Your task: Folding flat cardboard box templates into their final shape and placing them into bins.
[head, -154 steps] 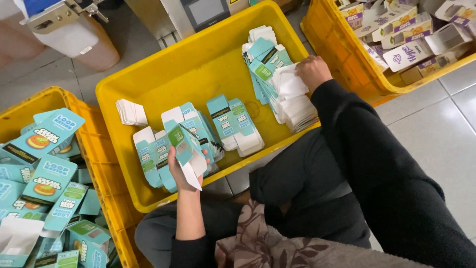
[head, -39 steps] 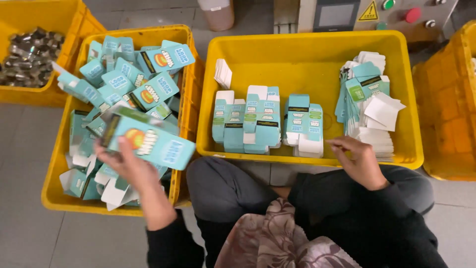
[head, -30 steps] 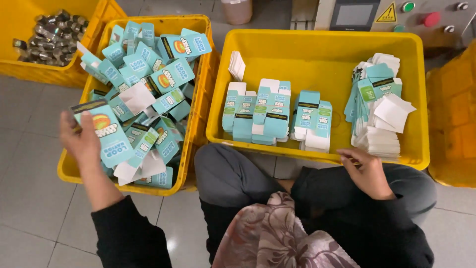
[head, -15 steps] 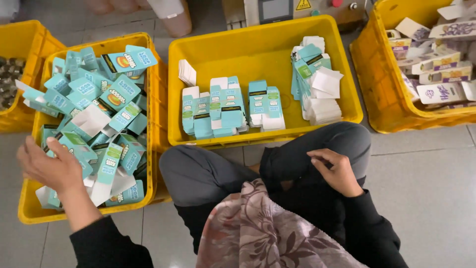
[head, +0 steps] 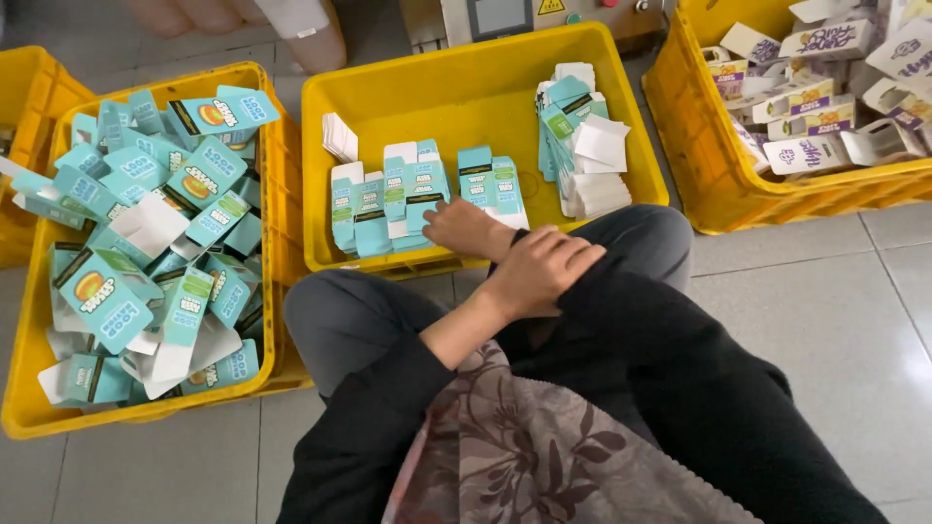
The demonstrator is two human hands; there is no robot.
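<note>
My right hand [head: 464, 225] reaches over the front rim of the middle yellow crate [head: 388, 87], fingertips at the rows of flattened teal cartons [head: 388, 199], with nothing held. My left hand [head: 539, 267] crosses in front of me and lies on my right wrist, fingers curled over the black sleeve [head: 621, 311]. A standing stack of teal and white flat cartons [head: 582, 146] leans at the crate's right side.
A yellow crate [head: 136, 412] on my left is heaped with loose teal boxes [head: 146, 243]. Another yellow crate [head: 777, 199] at the right holds white and purple boxes [head: 825, 107]. A grey machine [head: 505, 15] stands behind, and a further yellow crate [head: 24, 97] at far left. My knees touch the middle crate.
My left hand has let go of the teal box at the left crate and swung across onto my right wrist. My right hand has moved from my knee up to the cartons.
</note>
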